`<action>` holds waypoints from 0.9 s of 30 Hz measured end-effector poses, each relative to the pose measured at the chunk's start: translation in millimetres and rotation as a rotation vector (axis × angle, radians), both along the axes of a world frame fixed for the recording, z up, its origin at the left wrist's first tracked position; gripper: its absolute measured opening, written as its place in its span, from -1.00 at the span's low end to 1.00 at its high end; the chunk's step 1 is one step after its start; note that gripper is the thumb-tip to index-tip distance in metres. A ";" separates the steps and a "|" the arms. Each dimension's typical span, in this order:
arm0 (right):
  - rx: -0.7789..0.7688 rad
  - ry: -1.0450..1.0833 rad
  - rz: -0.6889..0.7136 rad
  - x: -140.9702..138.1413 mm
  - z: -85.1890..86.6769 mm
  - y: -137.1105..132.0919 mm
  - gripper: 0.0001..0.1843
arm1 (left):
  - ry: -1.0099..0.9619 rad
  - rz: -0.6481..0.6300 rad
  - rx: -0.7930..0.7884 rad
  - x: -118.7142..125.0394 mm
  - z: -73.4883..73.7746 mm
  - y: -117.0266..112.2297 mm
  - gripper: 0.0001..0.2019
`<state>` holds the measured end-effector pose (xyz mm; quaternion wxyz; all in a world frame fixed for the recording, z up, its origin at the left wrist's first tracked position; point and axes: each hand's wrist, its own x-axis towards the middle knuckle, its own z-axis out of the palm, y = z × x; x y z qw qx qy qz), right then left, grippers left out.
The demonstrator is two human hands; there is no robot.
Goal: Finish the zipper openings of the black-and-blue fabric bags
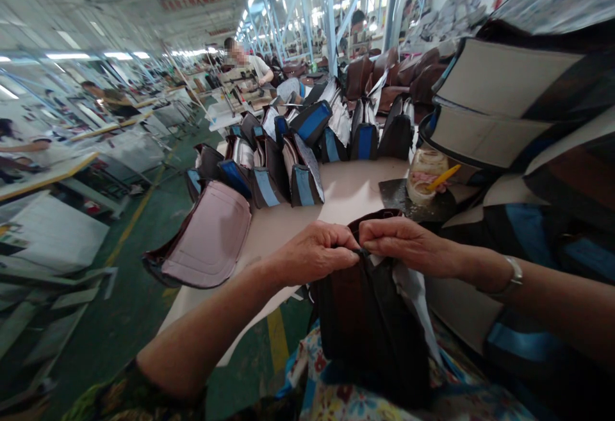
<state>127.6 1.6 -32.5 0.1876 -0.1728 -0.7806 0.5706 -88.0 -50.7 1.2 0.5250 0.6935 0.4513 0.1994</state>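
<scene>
Left hand (314, 253) and right hand (406, 245) met fingertip to fingertip, both pinched tight on the top edge of a dark brown bag piece (369, 325) near the table (346, 193) edge. Glue jar (425, 174) farther right; pink-lined bag panel (206, 238) left.

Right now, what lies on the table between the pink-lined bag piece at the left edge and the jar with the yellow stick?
In the head view, only bare table top lies between the pink-lined bag piece and the jar.
</scene>
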 end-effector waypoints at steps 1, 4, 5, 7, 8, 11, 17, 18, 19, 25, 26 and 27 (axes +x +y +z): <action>-0.010 -0.005 0.004 0.4 0.6 -0.3 -0.70 | 0.010 0.001 0.004 0.3 0.3 0.1 -0.86; -0.042 -0.002 -0.017 -0.4 1.2 -2.3 -0.71 | 0.039 0.006 0.013 1.4 1.2 0.2 -0.86; -0.062 0.000 -0.026 -1.2 1.0 -3.0 -0.73 | 0.052 0.006 0.018 1.7 1.4 0.2 -0.87; -0.096 -0.011 -0.046 -3.2 0.4 -4.3 -0.80 | 0.075 0.008 0.027 2.1 1.5 0.2 -0.88; -0.112 -0.025 -0.053 -4.1 0.2 -4.8 -0.85 | 0.081 0.007 0.029 2.1 1.3 0.2 -0.88; -0.147 -0.043 -0.081 -6.6 0.0 -6.8 -0.94 | 0.073 0.000 0.028 1.5 0.4 0.1 -0.85; -0.091 -0.032 -0.153 -8.9 -3.0 -11.8 -0.93 | 0.178 -0.006 0.138 4.1 -1.1 1.0 -0.90; -0.062 -0.028 -0.168 -8.9 -3.8 -12.5 -0.93 | 0.201 -0.011 0.181 5.3 -1.4 1.0 -0.90; -0.017 -0.020 -0.184 -9.0 -4.6 -13.3 -0.94 | 0.216 -0.014 0.233 6.7 -1.7 0.7 -0.89; 0.319 0.084 -0.365 -11.4 -13.5 -20.9 -0.90 | 0.228 -0.005 0.440 10.9 -5.0 -6.4 -0.84; 0.336 0.100 -0.391 -12.1 -15.5 -22.5 -0.88 | 0.242 -0.011 0.460 10.7 -5.5 -7.9 -0.83; 0.349 0.116 -0.406 -12.7 -17.3 -24.0 -0.86 | 0.257 -0.020 0.479 10.3 -5.9 -9.3 -0.83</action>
